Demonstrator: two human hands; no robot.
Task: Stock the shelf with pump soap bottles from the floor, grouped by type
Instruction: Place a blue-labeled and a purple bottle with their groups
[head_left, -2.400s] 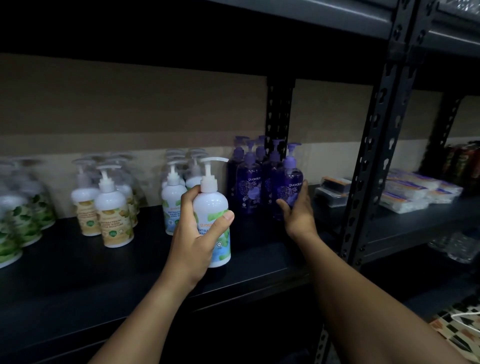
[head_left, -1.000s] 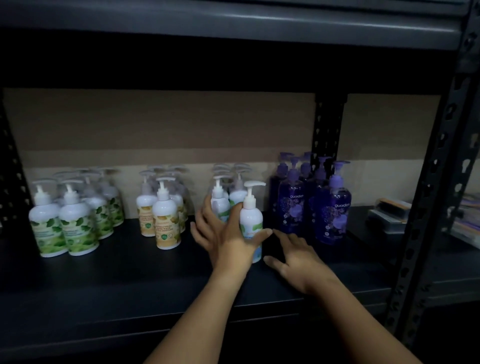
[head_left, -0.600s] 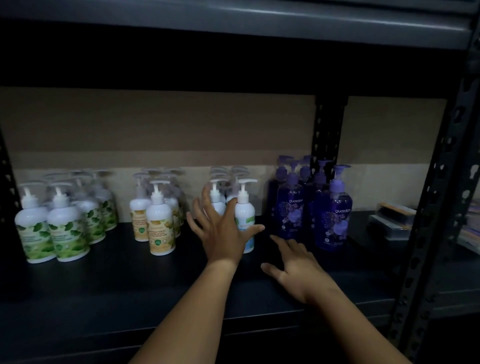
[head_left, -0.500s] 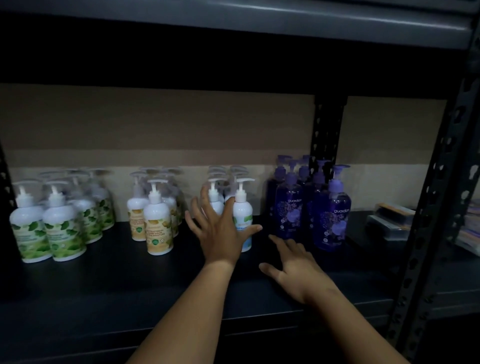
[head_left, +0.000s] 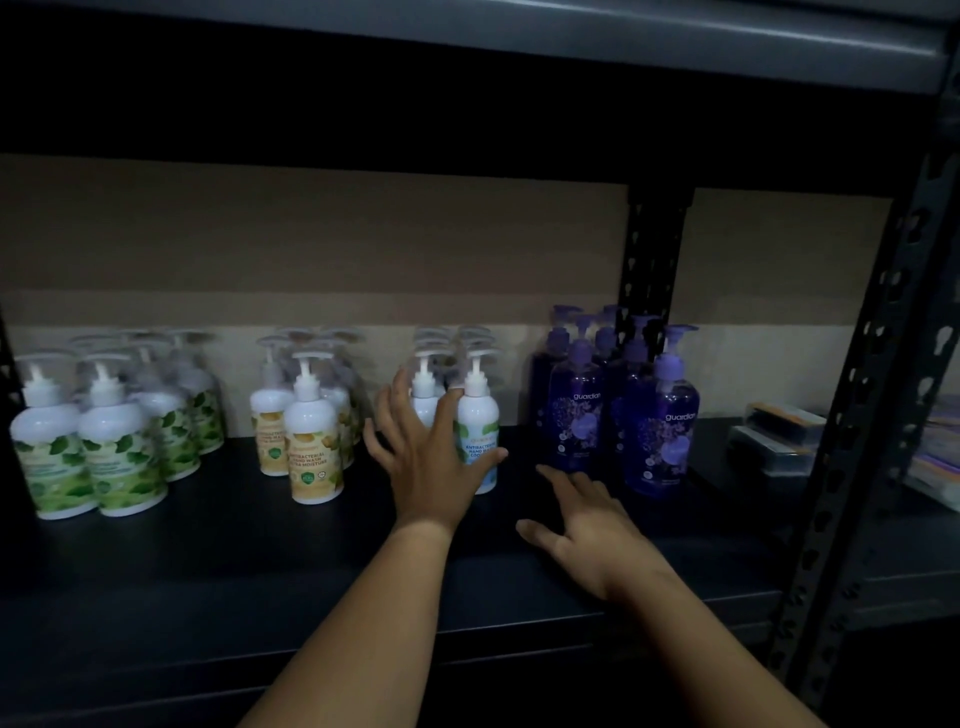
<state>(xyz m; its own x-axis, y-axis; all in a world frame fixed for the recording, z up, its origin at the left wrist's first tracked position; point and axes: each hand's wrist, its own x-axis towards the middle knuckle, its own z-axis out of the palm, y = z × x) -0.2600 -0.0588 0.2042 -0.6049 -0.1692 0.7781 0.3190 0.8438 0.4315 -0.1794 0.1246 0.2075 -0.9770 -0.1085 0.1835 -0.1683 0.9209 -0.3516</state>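
On the dark shelf (head_left: 218, 561) stand four groups of pump bottles: green-leaf bottles (head_left: 88, 457) at left, yellow-label bottles (head_left: 311, 447), blue-label bottles (head_left: 480, 426), and purple bottles (head_left: 660, 426) at right. The left hand (head_left: 431, 457), fingers spread, touches the front blue-label bottle. The right hand (head_left: 587, 525) lies flat on the shelf near the purple bottles.

Shop stockroom, metal shelf (head_left: 156, 561), grouped soap bottles (head_left: 660, 431)
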